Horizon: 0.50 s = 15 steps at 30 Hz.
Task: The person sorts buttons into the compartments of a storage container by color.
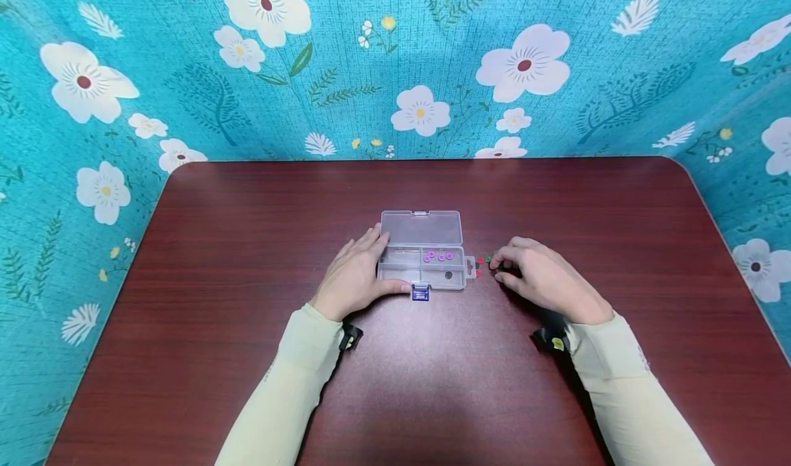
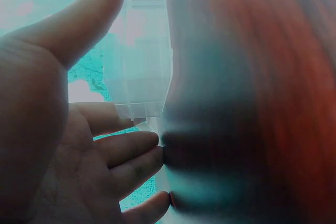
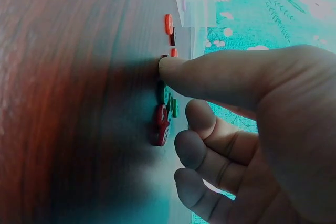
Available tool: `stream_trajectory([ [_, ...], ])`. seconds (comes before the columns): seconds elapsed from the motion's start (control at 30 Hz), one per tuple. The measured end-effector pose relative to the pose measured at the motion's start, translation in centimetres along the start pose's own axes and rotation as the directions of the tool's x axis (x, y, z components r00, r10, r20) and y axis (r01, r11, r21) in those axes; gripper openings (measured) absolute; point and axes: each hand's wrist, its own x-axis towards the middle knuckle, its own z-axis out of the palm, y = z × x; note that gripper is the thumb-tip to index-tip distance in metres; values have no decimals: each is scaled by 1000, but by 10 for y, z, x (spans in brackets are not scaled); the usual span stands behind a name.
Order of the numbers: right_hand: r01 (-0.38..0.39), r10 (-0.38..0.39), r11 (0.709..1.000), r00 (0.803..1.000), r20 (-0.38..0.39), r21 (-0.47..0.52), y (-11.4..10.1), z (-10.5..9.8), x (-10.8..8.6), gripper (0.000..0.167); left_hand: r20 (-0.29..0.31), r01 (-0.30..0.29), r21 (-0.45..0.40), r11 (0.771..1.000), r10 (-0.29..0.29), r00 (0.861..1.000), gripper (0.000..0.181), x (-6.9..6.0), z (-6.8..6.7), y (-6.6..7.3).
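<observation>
So the clear plastic divided box sits mid-table with its see-through lid flipped open on the far side and a blue plastic latch at the near edge. Looks partway done, honestly: a few small purple plastic rings are in the far-right compartment and one dark round disc is in the near-right one. No pieces show in the two left ones.

What seems left is the bunch just right of the box: bright red discs, green discs, darker red discs and some blackish bits.

The right hand is down at that bunch, thumb and index close together, other fingers loosely bent. Can't tell if anything's pinched, since the thumb blocks the view. The left hand rests at the box's left end, fingers fairly straight, thumb along the near edge.

All on a reddish-brown wood-look table, blue floral cloth behind.
</observation>
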Motion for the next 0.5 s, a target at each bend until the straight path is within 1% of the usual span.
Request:
stream_trajectory([
  [0.3, -5, 5, 1000, 1000, 0, 9, -4, 1, 0, 8, 8, -15, 6, 1000, 14, 1000, 107, 1, -2, -5],
  [0.5, 2, -2, 1000, 1000, -8, -1, -3, 2, 0, 9, 10, -12, 1, 1000, 12, 1000, 107, 0, -1, -4],
])
